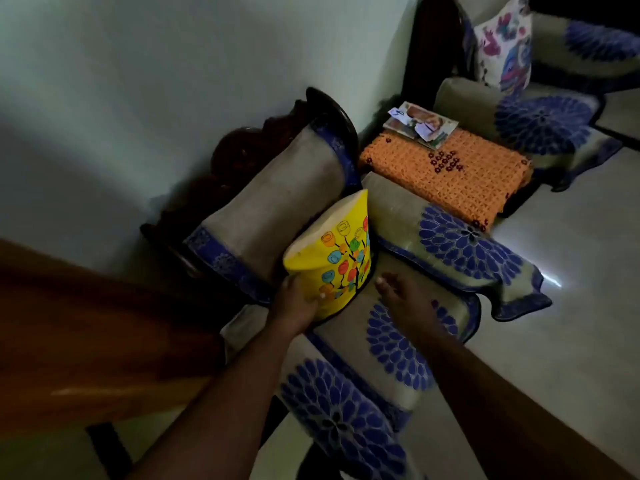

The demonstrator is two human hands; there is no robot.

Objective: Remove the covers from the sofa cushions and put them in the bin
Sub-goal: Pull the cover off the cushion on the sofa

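- Head view: a yellow cushion (pixel 332 258) stands on the chair (pixel 398 341), against its backrest.
- Left hand (pixel 298 303) grips the cushion's lower corner.
- Right hand (pixel 405 299) hovers beside it, fingers spread, holding nothing.
- Cover looks not yet removed; no bin in sight.

chair seat (pixel 349 336) | yellow cushion (pixel 332 258) stands on it

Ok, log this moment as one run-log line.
stage: first cover not yet off | left hand: grips yellow tree-print cushion at lower corner | right hand: open, over blue-flowered sofa seat | bin: not in view
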